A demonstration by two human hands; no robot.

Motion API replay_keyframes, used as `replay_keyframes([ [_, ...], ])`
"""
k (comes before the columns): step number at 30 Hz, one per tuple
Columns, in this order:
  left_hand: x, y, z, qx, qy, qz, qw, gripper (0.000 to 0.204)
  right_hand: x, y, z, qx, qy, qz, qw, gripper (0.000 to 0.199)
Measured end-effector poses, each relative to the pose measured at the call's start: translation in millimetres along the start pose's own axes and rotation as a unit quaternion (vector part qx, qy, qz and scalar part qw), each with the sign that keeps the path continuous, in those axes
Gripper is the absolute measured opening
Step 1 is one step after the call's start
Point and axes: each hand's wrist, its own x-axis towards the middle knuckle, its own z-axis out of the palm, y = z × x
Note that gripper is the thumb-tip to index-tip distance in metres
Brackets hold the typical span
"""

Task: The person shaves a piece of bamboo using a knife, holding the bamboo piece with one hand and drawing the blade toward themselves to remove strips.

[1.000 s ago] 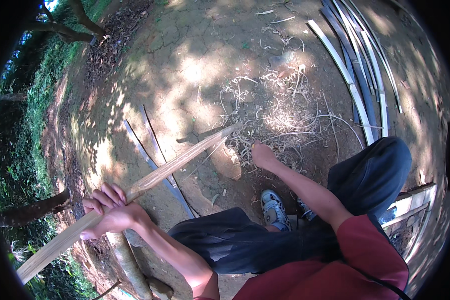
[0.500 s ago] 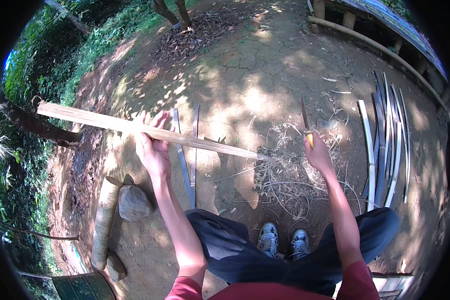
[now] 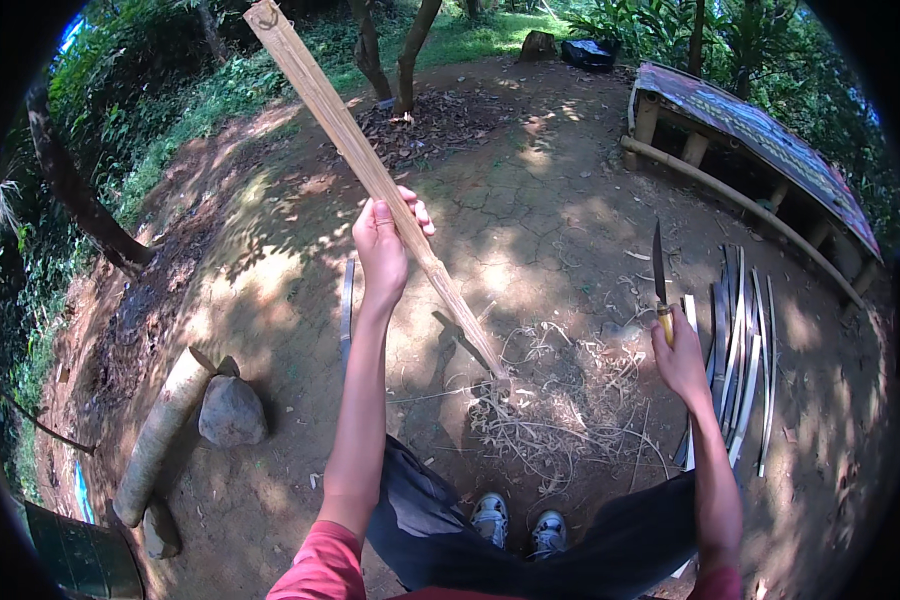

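Observation:
My left hand (image 3: 386, 245) is closed around a long, flat wooden strip (image 3: 345, 128), gripping it a little below its middle. The strip slants from the upper left down toward the shavings, its far end broad and raised. In my right hand (image 3: 682, 362) is a knife (image 3: 659, 268) with a dark blade and a yellowish handle, pointing up and away from me. Knife and strip are well apart. Below and between my hands lies a tangled heap of pale curly shavings (image 3: 545, 425) on the dirt.
Several long split strips (image 3: 738, 350) lie on the ground at my right. A low bamboo bench with a patterned cover (image 3: 760, 140) stands beyond them. To the left are a log (image 3: 165, 435), a grey stone (image 3: 232, 411) and a dark slanting trunk (image 3: 80, 190). Two slim trunks rise farther ahead.
The wooden strip has swung from nearly level to steeply slanted, its broad end going up and away. My right hand with the knife has shifted right. The view has tilted upward.

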Motion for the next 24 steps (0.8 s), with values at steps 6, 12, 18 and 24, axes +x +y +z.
replay_keyframes([
  [6,11.4,30.5,57.6,0.000,-0.062,0.014,0.998,0.041,10.0,-24.9,-22.2,0.205,0.015,-0.030,0.978,0.016],
  [12,1.3,44.8,90.0,-0.003,-0.124,0.016,0.992,0.037,24.5,-121.1,-37.0,0.383,-0.002,-0.043,0.923,0.021],
  [18,-26.5,49.1,115.3,0.094,-0.182,-0.051,0.977,0.033,55.0,-171.2,-40.5,0.353,0.007,-0.153,0.923,0.030],
  [24,-38.2,39.0,93.6,0.091,-0.259,-0.139,0.951,0.031,54.4,-170.3,-17.8,0.430,0.007,-0.150,0.890,0.025],
])
